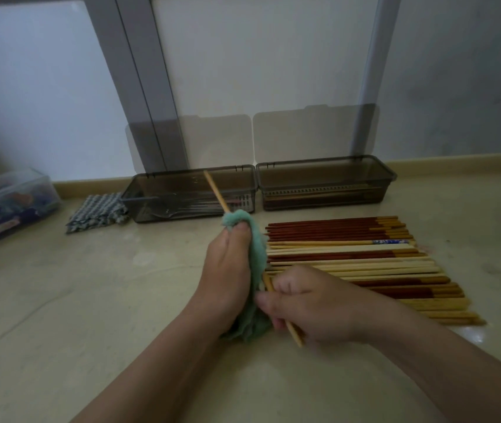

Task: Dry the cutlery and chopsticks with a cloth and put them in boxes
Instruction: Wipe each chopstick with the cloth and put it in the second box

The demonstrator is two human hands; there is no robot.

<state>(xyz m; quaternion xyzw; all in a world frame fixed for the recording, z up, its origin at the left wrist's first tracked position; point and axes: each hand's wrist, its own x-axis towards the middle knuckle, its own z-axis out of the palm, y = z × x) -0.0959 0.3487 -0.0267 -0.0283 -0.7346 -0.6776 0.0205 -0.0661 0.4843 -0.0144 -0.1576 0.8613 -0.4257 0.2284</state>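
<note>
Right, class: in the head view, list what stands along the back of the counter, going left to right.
Clear plastic tub → folded checked cloth → smoky box holding cutlery → smoky box holding chopsticks.

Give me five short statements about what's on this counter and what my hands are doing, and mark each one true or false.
1. The left hand grips a green cloth wrapped round a chopstick. True.
2. The right hand holds nothing. False: it grips the near end of that chopstick.
3. The left box and the right box have their lids shut. False: both lids stand open.
4. A row of chopsticks lies on the counter, to the right of the hands. True.
5. The checked cloth lies inside the left box. False: it lies on the counter beside that box, on its left.
</note>
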